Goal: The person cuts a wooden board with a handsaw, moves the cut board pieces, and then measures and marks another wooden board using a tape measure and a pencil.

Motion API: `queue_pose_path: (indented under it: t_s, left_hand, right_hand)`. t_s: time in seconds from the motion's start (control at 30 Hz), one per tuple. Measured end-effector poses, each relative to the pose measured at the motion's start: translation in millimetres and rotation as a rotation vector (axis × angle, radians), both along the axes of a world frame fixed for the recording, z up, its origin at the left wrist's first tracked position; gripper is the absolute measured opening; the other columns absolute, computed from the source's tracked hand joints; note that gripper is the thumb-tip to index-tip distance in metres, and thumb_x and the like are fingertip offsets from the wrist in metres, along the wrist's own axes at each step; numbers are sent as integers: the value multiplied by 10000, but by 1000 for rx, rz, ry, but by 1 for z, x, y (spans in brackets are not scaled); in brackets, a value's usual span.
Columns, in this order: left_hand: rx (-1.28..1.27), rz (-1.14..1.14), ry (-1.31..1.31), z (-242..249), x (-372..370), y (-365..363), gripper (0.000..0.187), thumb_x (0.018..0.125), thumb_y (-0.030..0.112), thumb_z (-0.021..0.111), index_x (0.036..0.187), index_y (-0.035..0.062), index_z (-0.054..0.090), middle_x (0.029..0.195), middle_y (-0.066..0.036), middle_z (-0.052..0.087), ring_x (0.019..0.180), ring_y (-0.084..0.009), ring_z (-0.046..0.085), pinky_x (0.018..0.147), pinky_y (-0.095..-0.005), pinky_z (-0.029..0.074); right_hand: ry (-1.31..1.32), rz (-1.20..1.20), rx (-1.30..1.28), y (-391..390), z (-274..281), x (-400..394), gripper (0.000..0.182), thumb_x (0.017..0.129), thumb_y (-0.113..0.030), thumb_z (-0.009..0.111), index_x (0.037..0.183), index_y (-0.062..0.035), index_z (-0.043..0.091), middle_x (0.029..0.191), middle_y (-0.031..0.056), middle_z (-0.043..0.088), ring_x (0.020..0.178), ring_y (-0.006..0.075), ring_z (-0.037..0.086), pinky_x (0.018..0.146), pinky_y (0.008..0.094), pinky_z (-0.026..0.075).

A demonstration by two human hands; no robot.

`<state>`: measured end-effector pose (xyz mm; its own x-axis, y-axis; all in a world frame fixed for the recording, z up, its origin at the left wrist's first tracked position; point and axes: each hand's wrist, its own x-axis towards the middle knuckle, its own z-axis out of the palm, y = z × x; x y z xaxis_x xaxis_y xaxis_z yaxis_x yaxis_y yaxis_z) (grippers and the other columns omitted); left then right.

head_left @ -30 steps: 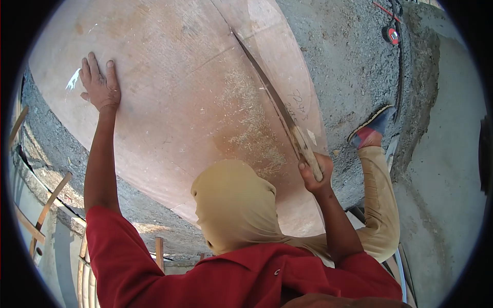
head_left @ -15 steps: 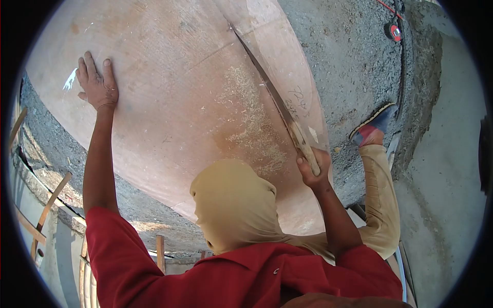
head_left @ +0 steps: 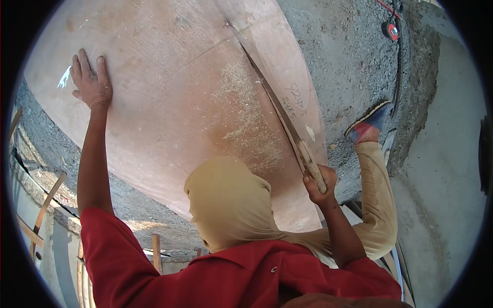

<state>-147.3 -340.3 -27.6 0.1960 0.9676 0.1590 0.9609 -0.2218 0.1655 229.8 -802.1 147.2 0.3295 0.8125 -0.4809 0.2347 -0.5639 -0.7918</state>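
Note:
A large reddish-brown plywood sheet fills the middle of the view. My left hand lies flat on its left part, fingers spread, beside a torn white mark. Closed around the wooden handle of a handsaw is my right hand, near the sheet's right side. The saw's long, narrow blade points away from me and lies along a cut in the plywood. Pale sawdust is scattered left of the blade. Handwritten figures show to its right.
Rough grey gravelly ground borders the sheet. A red and black tape measure rests at the upper right. My bent knee is over the sheet's near part, and my shod foot is on the right. Wooden strips stand at the lower left.
My right hand has drawn the saw back toward me, and its handle is lower and slightly farther right. My left hand stays flat on the sheet. The whole view has shifted slightly.

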Motion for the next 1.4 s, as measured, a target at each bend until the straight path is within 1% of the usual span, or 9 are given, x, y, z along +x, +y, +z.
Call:
queue_pose_path:
  t_s: [0.13,0.4,0.53,0.8,0.93,1.07,1.13,1.3,1.4]
  left_hand:
    - [-16,12,17,5,6,3,758,992,667,436,1615,246,343,1687,-102,284,1554,-376,227,1097,-794,167]
    - [-38,28,23,5,3,-4,732,1002,630,456,1620,258,332,1691,-85,277,1557,-366,222,1105,-786,164]
    - [-46,64,74,10,12,-4,706,1025,596,436,1633,267,294,1703,-80,247,1567,-356,199,1112,-784,163]
    - [-288,194,277,38,35,-20,735,1041,546,464,1657,254,189,1710,-170,176,1547,-420,236,1169,-640,305]
    - [-673,15,198,111,63,-101,809,1006,636,476,1597,95,361,1613,-293,336,1483,-441,359,1198,-446,346]
    - [-1438,250,-665,302,97,-228,821,988,623,551,1452,-55,533,1465,-246,567,1416,-324,488,1196,-409,332]
    - [-1167,553,-955,380,93,-311,651,909,373,764,1379,-50,610,1127,-156,745,1089,-302,683,1027,-426,486]
    - [-575,546,-455,445,159,-401,417,903,215,797,1185,-69,682,1140,-205,704,1055,-247,652,987,-373,510]
    - [-780,646,-462,472,190,-405,522,836,264,778,1229,-67,687,1128,-225,720,1097,-349,676,989,-441,506]
  right_hand:
    - [-16,46,41,52,-81,-4,207,825,-135,715,718,-23,579,606,106,532,507,244,524,525,378,430]
    - [-223,10,4,-10,34,20,146,764,-137,715,755,-16,635,644,130,582,534,292,589,543,380,460]
    - [-647,41,128,17,14,93,160,768,-104,741,781,-18,607,687,141,572,600,362,586,567,420,473]
    - [-928,202,-94,173,-77,171,465,754,-119,802,1168,-12,619,1185,216,597,1156,397,571,958,465,521]
    - [-598,108,-41,226,-99,124,647,749,-210,831,1310,-10,579,1284,225,580,1257,402,535,1039,489,489]
    - [-541,154,-66,266,-130,95,726,761,-261,837,1377,-30,530,1293,220,582,1258,399,541,1052,499,483]
    - [-534,160,-74,290,-140,94,768,764,-273,838,1414,-49,497,1309,217,577,1246,397,555,1046,513,489]
    - [-202,173,-159,332,-159,111,549,748,-291,854,1210,-63,665,1023,139,684,1005,332,673,916,439,537]
    - [-123,147,-80,327,-132,124,399,751,-277,852,1047,-48,713,827,99,672,831,288,679,805,403,531]
